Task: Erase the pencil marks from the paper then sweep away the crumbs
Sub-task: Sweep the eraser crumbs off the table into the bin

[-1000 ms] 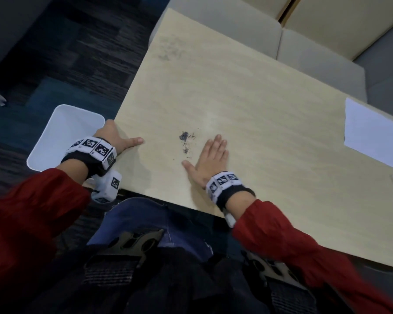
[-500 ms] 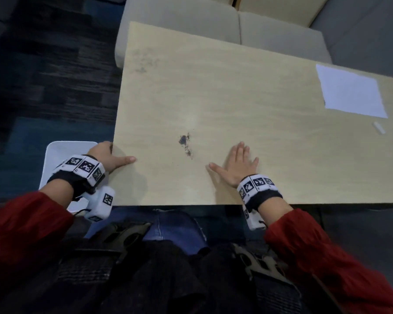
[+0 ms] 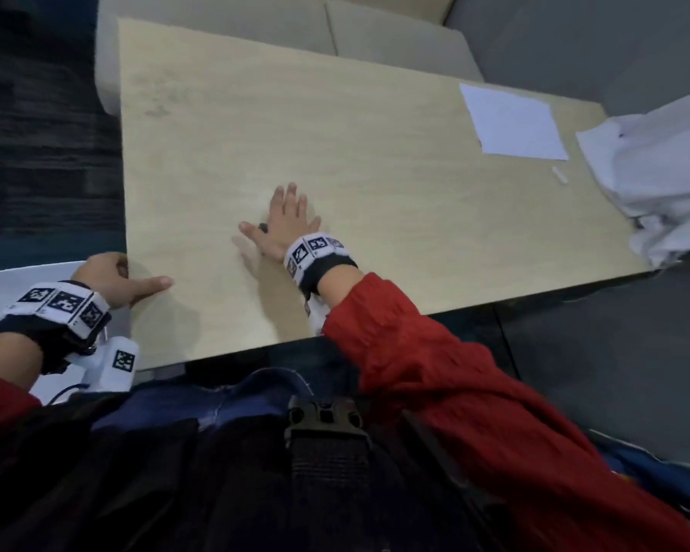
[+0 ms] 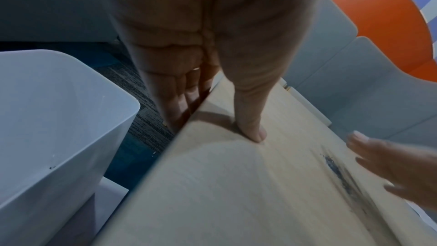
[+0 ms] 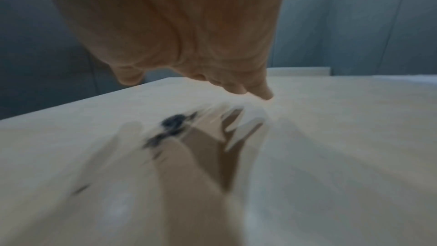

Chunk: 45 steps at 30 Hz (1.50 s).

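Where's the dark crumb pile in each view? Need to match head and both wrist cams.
Head: dark crumb pile mid-table, mostly hidden at the thumb side of the flat right hand.
Left wrist: blurred dark streak at right, beside the right hand's fingers.
Right wrist: blurred dark smear left of centre, below the palm.
Shared landmark: the table's left edge.

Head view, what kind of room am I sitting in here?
Probably an office lounge or study area: a light wood table flanked by cushioned bench seats, dark carpet tiles, and a white bin beside it.
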### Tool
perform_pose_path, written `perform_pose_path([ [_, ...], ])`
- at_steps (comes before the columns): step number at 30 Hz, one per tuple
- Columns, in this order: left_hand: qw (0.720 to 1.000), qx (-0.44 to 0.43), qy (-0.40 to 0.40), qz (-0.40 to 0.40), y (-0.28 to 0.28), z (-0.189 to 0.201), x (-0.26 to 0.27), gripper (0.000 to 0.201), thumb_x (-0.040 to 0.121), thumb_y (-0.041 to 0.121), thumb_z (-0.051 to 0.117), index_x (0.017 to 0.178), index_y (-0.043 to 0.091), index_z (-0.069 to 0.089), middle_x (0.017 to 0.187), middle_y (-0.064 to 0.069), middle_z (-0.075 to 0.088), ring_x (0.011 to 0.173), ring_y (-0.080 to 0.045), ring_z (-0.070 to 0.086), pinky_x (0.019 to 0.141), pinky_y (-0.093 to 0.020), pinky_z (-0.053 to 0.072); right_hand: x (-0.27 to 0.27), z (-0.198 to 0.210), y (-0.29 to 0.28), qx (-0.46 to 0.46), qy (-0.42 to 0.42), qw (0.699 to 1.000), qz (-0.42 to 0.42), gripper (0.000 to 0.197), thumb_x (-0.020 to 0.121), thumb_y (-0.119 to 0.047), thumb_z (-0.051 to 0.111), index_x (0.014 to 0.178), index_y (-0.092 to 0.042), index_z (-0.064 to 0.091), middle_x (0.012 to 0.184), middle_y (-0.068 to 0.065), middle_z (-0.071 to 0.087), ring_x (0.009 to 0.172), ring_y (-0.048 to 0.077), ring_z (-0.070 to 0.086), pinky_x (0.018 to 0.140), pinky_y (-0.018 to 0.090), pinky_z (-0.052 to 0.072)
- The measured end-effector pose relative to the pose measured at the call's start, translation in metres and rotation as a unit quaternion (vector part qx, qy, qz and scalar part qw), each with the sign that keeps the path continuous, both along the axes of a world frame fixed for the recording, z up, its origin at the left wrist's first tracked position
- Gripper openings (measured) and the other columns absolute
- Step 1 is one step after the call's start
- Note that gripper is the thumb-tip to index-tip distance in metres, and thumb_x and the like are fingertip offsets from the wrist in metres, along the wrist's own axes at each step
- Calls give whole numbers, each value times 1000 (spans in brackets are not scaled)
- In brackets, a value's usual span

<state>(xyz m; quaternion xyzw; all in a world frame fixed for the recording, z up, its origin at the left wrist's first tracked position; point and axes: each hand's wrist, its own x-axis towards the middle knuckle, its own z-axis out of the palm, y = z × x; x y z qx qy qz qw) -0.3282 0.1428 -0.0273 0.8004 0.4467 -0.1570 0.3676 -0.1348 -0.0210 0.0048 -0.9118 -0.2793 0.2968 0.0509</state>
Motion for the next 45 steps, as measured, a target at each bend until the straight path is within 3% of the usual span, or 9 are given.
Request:
perform_pose_path([
  [7,999,-23,-8,26,0,5,-1,47,72,48,80,77,10,52,73,-6,54,72,-27,53,58,-32,36,44,-11,20,-2,-34,999,37,44,102,-24,33,139,0,36,154,18,17,134,36,28,107,44,34],
  [11,998,-34,-30,42,-5,9,-2,46,73,44,81,91,9,57,84,-6,57,82,-27,56,70,-31,42,2,-13,5,22,-52,992,114,41,103,-19,30,136,5,38,153,21,19,131,34,33,102,44,37],
  [16,997,-34,-36,57,-7,8,-4,50,73,44,82,102,9,61,93,-7,60,88,-26,57,75,-30,43,10,11,-9,115,-25,991,67,36,100,-26,43,112,-4,68,115,15,67,109,27,60,87,20,39],
  [20,995,-39,-43,77,-8,7,-4,58,72,43,82,112,7,61,105,-10,65,96,-29,60,78,-32,44,36,11,4,103,-46,993,23,46,100,-27,42,141,-5,44,146,15,43,133,29,43,105,29,33],
  [23,994,-40,-48,91,-10,6,-5,63,71,44,83,117,7,60,111,-12,67,101,-31,62,83,-34,48,14,-12,15,16,-66,994,83,41,101,-20,38,134,5,40,146,24,32,130,35,39,92,37,38],
  [26,993,-32,-52,101,-12,3,-7,65,70,44,83,119,8,60,114,-11,67,104,-31,62,89,-37,50,-20,-20,3,-15,-83,987,138,46,103,-18,31,140,10,32,153,24,18,141,33,22,109,39,29],
  [33,993,-29,-57,101,-16,7,-8,63,74,43,81,122,8,58,119,-11,66,108,-30,61,89,-35,47,-6,27,-16,95,-63,987,113,38,104,-23,33,93,0,61,93,19,63,98,36,59,74,33,35],
  [38,992,-30,-58,108,-16,8,-7,67,75,42,80,125,6,56,123,-12,64,112,-31,59,91,-35,45,-1,8,12,5,-46,976,211,38,103,-17,32,129,5,49,144,22,37,120,37,48,96,38,35],
  [45,991,-29,-69,107,-16,7,-7,61,76,41,80,122,6,58,119,-12,65,110,-31,60,83,-31,43,-33,2,-29,-7,-103,952,287,36,101,-19,30,115,3,54,119,23,57,104,37,55,88,42,42],
])
